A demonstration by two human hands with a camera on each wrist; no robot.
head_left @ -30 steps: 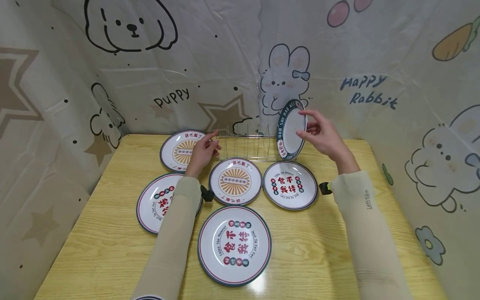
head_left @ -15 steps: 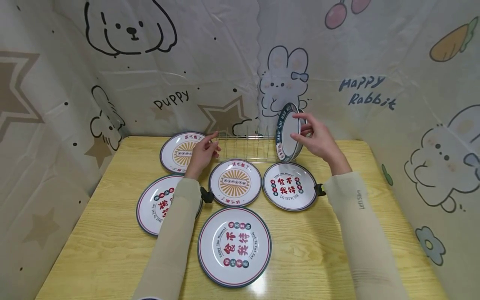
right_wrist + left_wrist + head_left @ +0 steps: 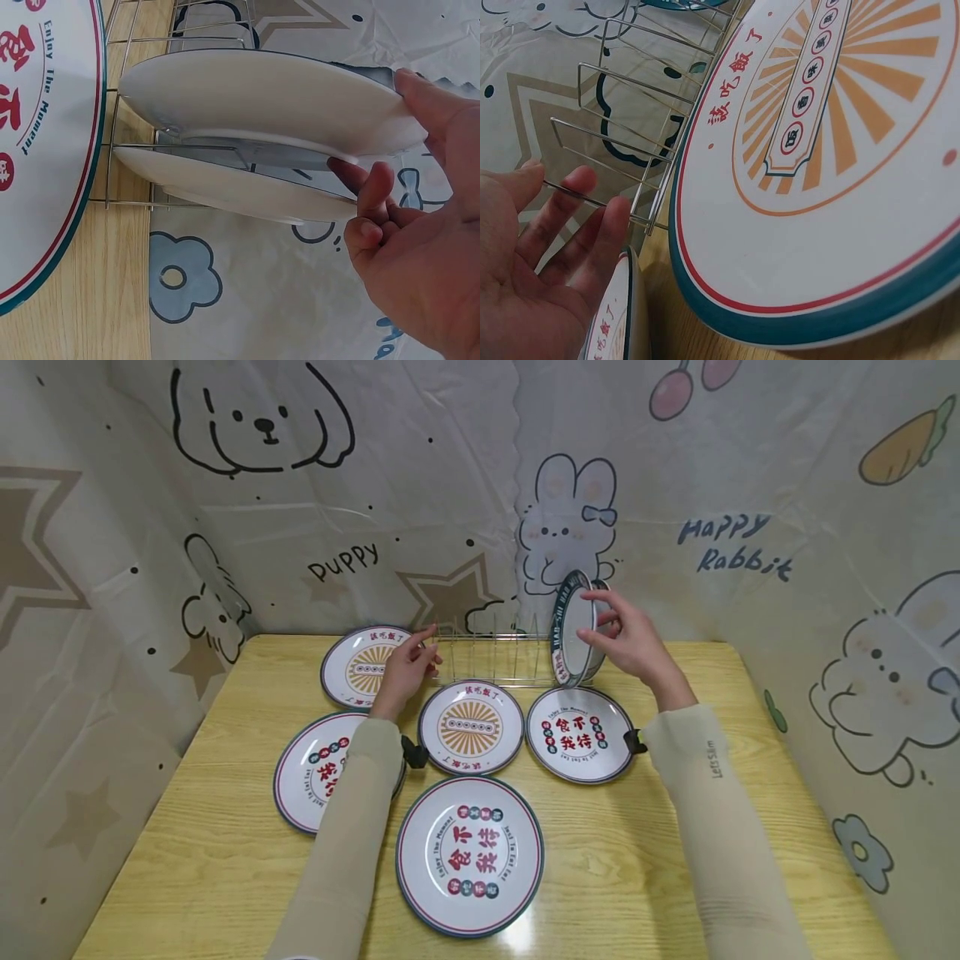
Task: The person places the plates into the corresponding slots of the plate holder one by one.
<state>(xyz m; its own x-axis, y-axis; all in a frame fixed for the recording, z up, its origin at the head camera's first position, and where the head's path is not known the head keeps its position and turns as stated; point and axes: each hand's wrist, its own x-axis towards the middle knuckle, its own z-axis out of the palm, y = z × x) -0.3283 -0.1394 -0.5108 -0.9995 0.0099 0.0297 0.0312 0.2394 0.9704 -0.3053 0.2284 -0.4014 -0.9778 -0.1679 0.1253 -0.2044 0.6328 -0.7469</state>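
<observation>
In the head view my right hand (image 3: 630,639) grips the rim of a white dish with a dark green lettered border (image 3: 573,631), standing on edge at the wire rack's right end. From the right wrist, my thumb lies on the rim of that dish (image 3: 262,97), and my fingers reach behind it. Beside it leans a second white dish (image 3: 232,184) in the rack, apart from the first over most of its length. My left hand (image 3: 408,668) pinches the end wire of the plate rack (image 3: 611,139) between thumb and fingers. The bowed shape of both dishes shows their undersides.
Several printed plates lie flat before the rack: a sunburst plate (image 3: 470,727), a red-lettered plate (image 3: 580,756), a larger plate (image 3: 469,910), one partly under my left arm (image 3: 300,785), and one at back left (image 3: 341,664). A patterned cloth (image 3: 450,510) hangs behind the table.
My right hand has moved left and slightly down with the dish, which now stands more edge-on. The second dish behind it has come into sight. My left hand stays on the rack.
</observation>
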